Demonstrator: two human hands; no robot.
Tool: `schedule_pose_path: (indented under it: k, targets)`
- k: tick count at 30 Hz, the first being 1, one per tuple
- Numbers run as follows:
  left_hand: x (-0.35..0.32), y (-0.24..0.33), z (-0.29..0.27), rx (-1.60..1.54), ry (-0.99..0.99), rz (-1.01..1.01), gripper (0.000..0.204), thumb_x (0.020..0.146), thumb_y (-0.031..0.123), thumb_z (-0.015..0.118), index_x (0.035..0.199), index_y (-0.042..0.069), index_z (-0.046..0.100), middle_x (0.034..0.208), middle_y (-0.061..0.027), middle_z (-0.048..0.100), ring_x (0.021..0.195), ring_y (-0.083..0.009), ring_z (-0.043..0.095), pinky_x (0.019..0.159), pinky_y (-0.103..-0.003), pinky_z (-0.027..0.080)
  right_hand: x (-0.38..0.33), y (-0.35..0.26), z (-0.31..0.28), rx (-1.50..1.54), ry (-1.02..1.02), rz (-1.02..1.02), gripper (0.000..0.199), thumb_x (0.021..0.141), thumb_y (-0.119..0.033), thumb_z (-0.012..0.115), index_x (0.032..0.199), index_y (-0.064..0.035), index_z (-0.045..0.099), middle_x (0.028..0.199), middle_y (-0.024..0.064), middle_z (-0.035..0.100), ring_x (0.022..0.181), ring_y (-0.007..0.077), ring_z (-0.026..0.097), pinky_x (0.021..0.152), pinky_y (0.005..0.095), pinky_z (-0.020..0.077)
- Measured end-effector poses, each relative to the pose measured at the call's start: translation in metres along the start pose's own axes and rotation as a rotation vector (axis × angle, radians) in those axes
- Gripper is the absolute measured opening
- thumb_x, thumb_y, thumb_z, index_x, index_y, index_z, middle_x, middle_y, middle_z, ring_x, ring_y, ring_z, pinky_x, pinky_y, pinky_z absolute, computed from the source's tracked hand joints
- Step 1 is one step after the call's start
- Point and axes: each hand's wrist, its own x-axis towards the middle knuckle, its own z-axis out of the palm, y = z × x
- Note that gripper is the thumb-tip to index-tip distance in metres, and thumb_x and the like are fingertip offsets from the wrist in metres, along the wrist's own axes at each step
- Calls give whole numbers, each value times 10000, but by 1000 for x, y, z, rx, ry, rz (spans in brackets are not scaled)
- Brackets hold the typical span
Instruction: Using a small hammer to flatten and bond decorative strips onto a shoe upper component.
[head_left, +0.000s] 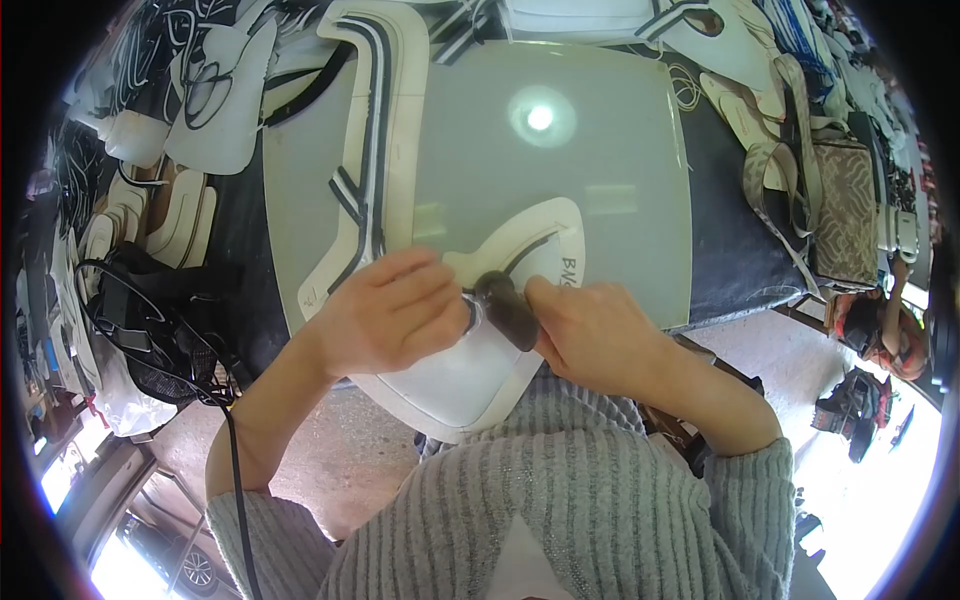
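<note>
White-and-cream curved flat panel (445,385) | thin dark strip (530,252) along upper curve, none visible below; seemingly part-done | my right grip (592,332) wraps dark-brown rounded object (508,312); left grip (390,312) curled, hold unclear

The right hand (600,335) grips 1 dark tool (510,315) over the white panel (445,378); the left hand (395,312) hides the panel's upper-left part.
</note>
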Motion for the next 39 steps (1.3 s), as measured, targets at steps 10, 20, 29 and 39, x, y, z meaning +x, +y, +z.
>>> schedule_pose_path:
  k: [10,20,29,39]
  targets:
    - [-3,1,4,-57,52,-37,290,706,21,728,969,-17,611,913,-113,689,869,-272,681,829,-415,569,4,-2,-8,-3,30,-71,345,968,-325,579,881,5,525,631,163,630,597,373,653,540,467,513]
    - [-5,1,3,-84,57,-72,356,693,22,746,1015,-23,600,903,-118,684,846,-287,673,812,-416,568,2,-9,-9,-42,41,-58,312,949,-286,601,875,5,518,639,166,628,600,372,646,552,461,514]
    - [-4,-1,4,-140,48,-127,359,686,-25,730,1022,-16,604,888,-123,675,832,-298,664,772,-418,567,6,-1,-26,263,127,-16,297,964,-264,581,885,20,540,674,210,625,659,407,645,602,495,498]
    - [0,9,7,42,45,-25,270,684,81,710,933,83,607,929,-32,669,873,-183,636,750,-300,530,3,6,-10,87,8,65,317,966,-290,570,888,17,548,679,202,638,666,425,647,606,509,511]
